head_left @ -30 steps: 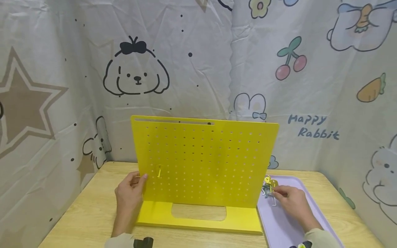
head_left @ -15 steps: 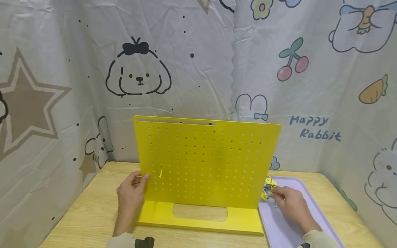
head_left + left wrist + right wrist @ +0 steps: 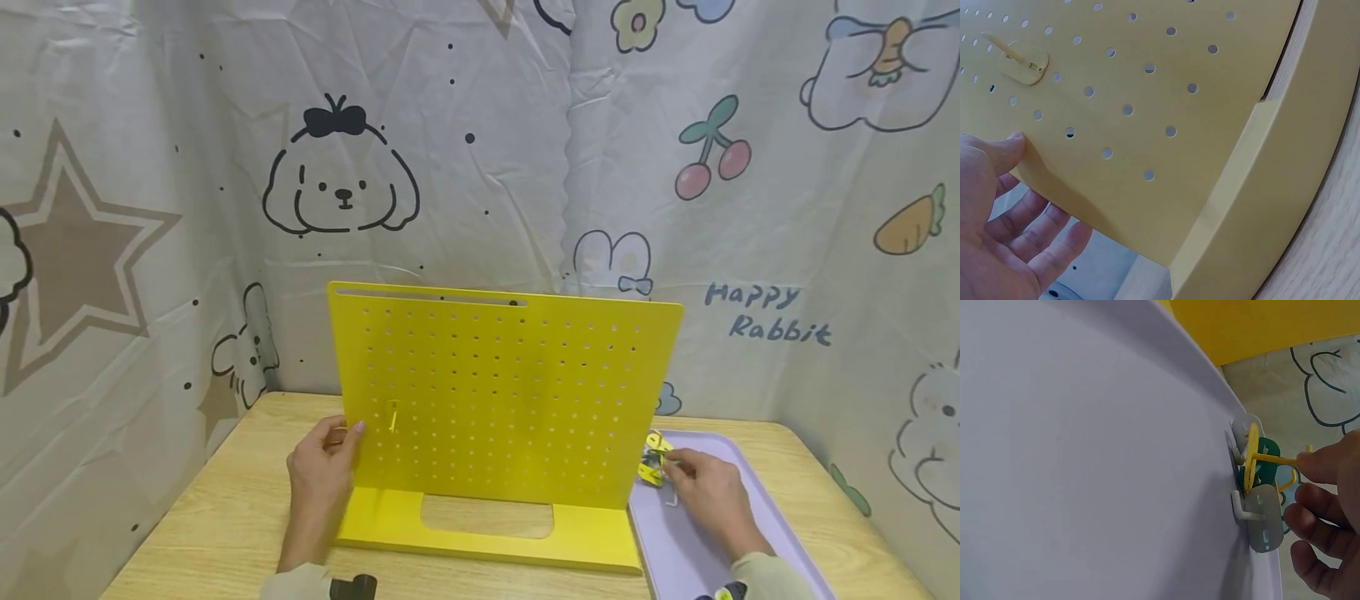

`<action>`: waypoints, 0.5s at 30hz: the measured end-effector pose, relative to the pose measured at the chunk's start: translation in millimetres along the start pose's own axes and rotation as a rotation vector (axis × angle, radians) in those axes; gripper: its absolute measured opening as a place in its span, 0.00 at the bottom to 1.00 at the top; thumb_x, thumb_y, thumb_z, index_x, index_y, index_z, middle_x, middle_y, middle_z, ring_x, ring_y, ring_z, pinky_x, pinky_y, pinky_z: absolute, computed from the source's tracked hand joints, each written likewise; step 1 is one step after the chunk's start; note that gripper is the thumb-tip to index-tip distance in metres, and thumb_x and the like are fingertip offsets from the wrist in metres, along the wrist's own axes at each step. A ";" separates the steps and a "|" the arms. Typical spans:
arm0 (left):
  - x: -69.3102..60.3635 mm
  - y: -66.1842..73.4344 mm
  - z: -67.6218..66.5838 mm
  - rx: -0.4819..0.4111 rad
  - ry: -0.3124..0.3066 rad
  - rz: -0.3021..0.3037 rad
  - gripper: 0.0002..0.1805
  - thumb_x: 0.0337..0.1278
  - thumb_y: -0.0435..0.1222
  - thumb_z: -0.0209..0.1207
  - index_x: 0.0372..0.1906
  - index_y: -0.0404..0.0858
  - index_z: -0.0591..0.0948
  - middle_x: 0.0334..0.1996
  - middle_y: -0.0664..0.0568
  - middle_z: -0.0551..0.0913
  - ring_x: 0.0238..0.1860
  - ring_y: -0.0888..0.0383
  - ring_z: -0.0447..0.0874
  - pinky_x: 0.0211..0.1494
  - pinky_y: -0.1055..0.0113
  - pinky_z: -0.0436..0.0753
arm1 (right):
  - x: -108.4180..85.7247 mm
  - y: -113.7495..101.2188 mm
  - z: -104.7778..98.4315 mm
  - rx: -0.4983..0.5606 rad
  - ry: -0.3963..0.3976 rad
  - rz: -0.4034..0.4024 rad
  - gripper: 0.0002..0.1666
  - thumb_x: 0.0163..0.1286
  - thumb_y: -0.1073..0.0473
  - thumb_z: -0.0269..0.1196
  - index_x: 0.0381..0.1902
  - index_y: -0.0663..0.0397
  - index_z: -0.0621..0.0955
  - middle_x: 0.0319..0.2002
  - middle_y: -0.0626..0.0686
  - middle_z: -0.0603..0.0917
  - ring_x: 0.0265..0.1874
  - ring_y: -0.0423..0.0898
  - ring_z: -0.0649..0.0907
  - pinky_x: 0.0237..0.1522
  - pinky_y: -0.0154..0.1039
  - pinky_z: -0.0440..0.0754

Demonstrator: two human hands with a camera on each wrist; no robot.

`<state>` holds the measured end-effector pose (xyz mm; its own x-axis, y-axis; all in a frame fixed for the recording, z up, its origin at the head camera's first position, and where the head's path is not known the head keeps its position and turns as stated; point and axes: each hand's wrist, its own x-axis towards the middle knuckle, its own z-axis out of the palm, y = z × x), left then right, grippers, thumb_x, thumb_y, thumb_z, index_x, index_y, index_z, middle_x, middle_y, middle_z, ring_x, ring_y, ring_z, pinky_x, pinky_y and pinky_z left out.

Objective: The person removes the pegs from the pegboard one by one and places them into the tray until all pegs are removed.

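A yellow pegboard (image 3: 510, 400) stands upright on its yellow base. My left hand (image 3: 318, 467) holds its left edge, the thumb (image 3: 1007, 153) on the front face and the other fingers behind. One yellow hook (image 3: 1025, 62) sits in the board near that hand. At the right, my right hand (image 3: 708, 492) is over the purple tray (image 3: 697, 542) and pinches the arm of a yellow hook (image 3: 1272, 459) between thumb and forefinger. Beside that hook lie a grey hook (image 3: 1264, 519) and a green hook (image 3: 1269, 449). Part of the pile is hidden behind the held hook.
The wooden table (image 3: 225, 500) bears the board and the tray, which lies close along the board's right side. A printed curtain (image 3: 480, 167) hangs behind and at both sides. The base has a rounded cut-out through which wood shows.
The hooks in the pile have shifted, and a yellow piece now shows lower by my right fingers. My left hand has stayed on the board's edge. The head view has drifted slightly.
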<state>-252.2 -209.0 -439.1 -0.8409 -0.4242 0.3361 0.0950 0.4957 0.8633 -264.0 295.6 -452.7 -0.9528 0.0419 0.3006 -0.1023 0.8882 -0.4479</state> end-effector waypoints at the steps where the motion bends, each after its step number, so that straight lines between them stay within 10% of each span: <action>1: 0.3 -0.3 0.3 -0.002 0.001 0.001 0.19 0.67 0.49 0.62 0.51 0.38 0.84 0.38 0.45 0.86 0.39 0.49 0.85 0.43 0.57 0.82 | -0.2 -0.4 -0.6 0.002 -0.005 0.003 0.13 0.66 0.59 0.67 0.46 0.59 0.86 0.32 0.53 0.86 0.30 0.48 0.81 0.29 0.46 0.76; 15: 1.2 -1.8 1.0 -0.010 -0.007 -0.008 0.21 0.68 0.50 0.61 0.52 0.38 0.83 0.40 0.43 0.86 0.42 0.46 0.86 0.47 0.50 0.83 | -9.0 -19.1 -19.3 0.069 0.090 -0.066 0.17 0.67 0.56 0.68 0.49 0.61 0.86 0.33 0.53 0.87 0.33 0.52 0.84 0.32 0.46 0.78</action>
<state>-253.9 -209.6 -440.6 -0.8454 -0.4225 0.3267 0.0939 0.4845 0.8698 -248.0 287.1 -430.6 -0.9141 0.0280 0.4046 -0.1863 0.8570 -0.4804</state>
